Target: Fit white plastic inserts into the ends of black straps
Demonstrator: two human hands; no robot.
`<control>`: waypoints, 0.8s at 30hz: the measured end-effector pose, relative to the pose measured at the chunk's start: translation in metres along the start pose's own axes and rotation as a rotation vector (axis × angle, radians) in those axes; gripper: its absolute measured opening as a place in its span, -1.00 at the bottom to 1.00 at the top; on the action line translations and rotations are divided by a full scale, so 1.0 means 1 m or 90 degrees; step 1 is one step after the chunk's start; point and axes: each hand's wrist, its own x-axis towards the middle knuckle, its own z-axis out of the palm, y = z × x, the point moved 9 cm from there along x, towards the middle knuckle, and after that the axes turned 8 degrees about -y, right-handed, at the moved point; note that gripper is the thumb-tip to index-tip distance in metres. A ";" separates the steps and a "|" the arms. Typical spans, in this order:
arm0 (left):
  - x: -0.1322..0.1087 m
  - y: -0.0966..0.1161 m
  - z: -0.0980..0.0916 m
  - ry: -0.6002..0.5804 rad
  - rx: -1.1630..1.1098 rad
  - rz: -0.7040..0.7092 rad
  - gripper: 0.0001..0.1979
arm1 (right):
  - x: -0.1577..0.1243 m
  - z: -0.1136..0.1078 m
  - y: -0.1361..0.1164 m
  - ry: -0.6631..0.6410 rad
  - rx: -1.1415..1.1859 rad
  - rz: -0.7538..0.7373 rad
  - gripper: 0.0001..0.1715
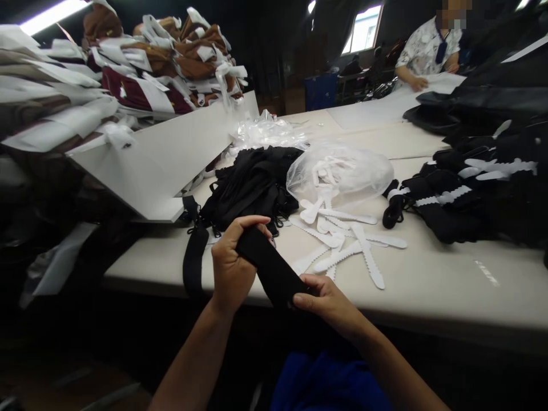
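Note:
Both my hands hold one black fabric strap (pixel 270 266) just above the near edge of the table (pixel 449 285). My left hand (pixel 233 262) is closed around its upper end, fingers wrapped over the top. My right hand (pixel 327 299) pinches the lower end. Behind my hands lies a heap of black straps (pixel 252 182), with one strap (pixel 194 251) hanging over the table edge. Several white serrated plastic strips (pixel 355 240) are scattered to the right of my hands.
A clear plastic bag (pixel 342 171) with more white strips sits mid-table. Black garments with white trim (pixel 479 182) pile up at right. Stacked brown and white fabric pieces (pixel 149 63) rest on a tilted white board (pixel 171 154) at left. Another person (pixel 428 51) works at the far end.

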 end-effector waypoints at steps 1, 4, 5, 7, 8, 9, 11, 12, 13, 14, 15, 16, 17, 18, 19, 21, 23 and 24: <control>0.002 0.001 0.003 -0.006 -0.008 -0.006 -0.77 | -0.001 -0.001 -0.001 0.006 -0.018 -0.032 -0.69; 0.005 0.001 0.014 -0.033 -0.021 -0.034 -0.72 | -0.004 0.000 -0.007 0.020 -0.082 -0.130 -0.72; 0.005 0.001 0.018 -0.040 -0.034 -0.046 -0.70 | -0.005 0.001 -0.008 0.029 -0.098 -0.148 -0.72; 0.004 0.000 0.024 -0.053 -0.093 -0.077 -0.70 | -0.007 0.002 -0.009 0.042 -0.116 -0.161 -0.71; 0.003 -0.001 0.028 -0.062 -0.139 -0.096 -0.71 | -0.007 0.004 -0.009 0.037 -0.122 -0.163 -0.70; 0.002 -0.001 0.031 -0.070 -0.188 -0.111 -0.74 | -0.008 0.008 -0.008 0.019 -0.122 -0.157 -0.68; 0.005 0.002 0.035 -0.077 -0.272 -0.112 -0.79 | -0.008 0.019 -0.001 -0.051 -0.087 -0.116 -0.60; 0.008 0.004 0.034 -0.070 -0.297 -0.093 -0.81 | -0.009 0.025 0.004 -0.093 -0.046 -0.090 -0.54; 0.013 0.006 0.030 -0.054 -0.305 -0.063 -0.82 | -0.010 0.029 0.008 -0.128 0.013 -0.069 -0.48; 0.018 0.007 0.023 -0.028 -0.293 -0.026 -0.82 | -0.011 0.031 0.013 -0.155 0.084 -0.052 -0.42; 0.024 0.006 0.015 0.005 -0.259 0.013 -0.83 | -0.013 0.032 0.016 -0.175 0.156 -0.042 -0.38; 0.030 0.003 0.006 0.035 -0.204 0.051 -0.85 | -0.014 0.031 0.019 -0.184 0.222 -0.038 -0.38; 0.035 -0.001 -0.001 0.057 -0.138 0.082 -0.87 | -0.014 0.028 0.021 -0.180 0.279 -0.037 -0.41; 0.040 -0.007 -0.007 0.067 -0.071 0.103 -0.88 | -0.015 0.023 0.023 -0.169 0.321 -0.035 -0.45; 0.044 -0.015 -0.010 0.062 -0.011 0.111 -0.90 | -0.015 0.019 0.025 -0.155 0.346 -0.035 -0.48; 0.051 -0.038 -0.011 0.020 0.066 0.080 -0.91 | -0.014 0.010 0.027 -0.123 0.364 -0.032 -0.53; 0.052 -0.065 -0.010 -0.028 0.093 0.003 -0.87 | -0.015 0.004 0.030 -0.102 0.360 -0.018 -0.56; 0.050 -0.077 -0.009 -0.042 0.090 -0.039 -0.85 | -0.016 0.003 0.032 -0.095 0.357 -0.005 -0.57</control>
